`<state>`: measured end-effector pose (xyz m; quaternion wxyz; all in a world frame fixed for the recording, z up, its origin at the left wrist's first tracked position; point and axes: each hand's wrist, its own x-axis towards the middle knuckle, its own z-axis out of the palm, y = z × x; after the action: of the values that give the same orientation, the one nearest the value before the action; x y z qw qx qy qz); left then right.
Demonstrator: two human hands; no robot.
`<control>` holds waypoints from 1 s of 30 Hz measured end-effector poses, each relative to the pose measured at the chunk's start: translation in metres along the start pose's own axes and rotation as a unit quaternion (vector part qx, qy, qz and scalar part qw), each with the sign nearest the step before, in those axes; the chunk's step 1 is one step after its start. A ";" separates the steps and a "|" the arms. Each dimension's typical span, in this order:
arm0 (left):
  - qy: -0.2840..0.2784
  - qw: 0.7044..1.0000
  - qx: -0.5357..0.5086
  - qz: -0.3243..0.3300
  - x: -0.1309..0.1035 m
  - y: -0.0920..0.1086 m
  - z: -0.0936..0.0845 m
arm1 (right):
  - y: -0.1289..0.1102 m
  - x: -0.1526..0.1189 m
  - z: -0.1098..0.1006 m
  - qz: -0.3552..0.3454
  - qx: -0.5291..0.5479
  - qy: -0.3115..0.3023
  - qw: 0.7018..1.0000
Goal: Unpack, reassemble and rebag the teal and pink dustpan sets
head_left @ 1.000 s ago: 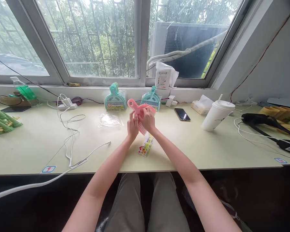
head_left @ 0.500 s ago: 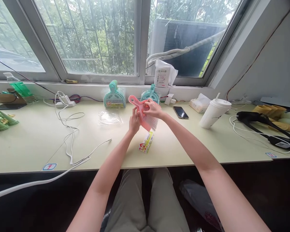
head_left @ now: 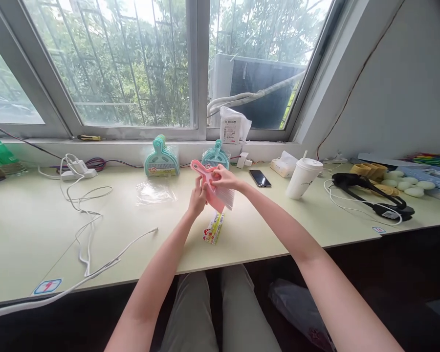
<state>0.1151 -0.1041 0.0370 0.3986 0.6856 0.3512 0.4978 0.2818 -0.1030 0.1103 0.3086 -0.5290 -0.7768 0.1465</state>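
Note:
A small pink dustpan [head_left: 214, 200] is held up over the table, its looped handle pointing to the upper left. My left hand [head_left: 197, 198] is closed around its left side. From the right, my right hand [head_left: 224, 178] pinches the matching pink hand brush, whose pale bristles [head_left: 226, 197] show beside the pan. The brush lies against the pan, and my fingers cover most of its grip. Just below them, a colourful printed card [head_left: 213, 229] rests on the table.
Teal dustpan sets in clear wrap [head_left: 162, 159] stand by the sill, with another teal set [head_left: 216, 155] behind my hands. Crumpled clear plastic [head_left: 154, 192] lies left. White cables [head_left: 91, 220] cross the left side. Rightward are a phone [head_left: 260, 178], tissues [head_left: 284, 164] and a white cup [head_left: 303, 178].
My view has swung to the right and tilted up a little, so the scene sits further left and lower. Both hands keep their hold on the pink dustpan and brush.

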 end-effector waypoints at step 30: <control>0.100 0.971 0.109 -0.188 0.019 -0.054 -0.035 | 0.071 -0.043 -0.002 0.275 -0.332 -0.108 0.896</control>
<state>0.0820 -0.0570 0.0027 0.3706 0.5933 0.5638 0.4392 0.3459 -0.1146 0.0589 -0.0238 -0.7739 -0.6327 0.0152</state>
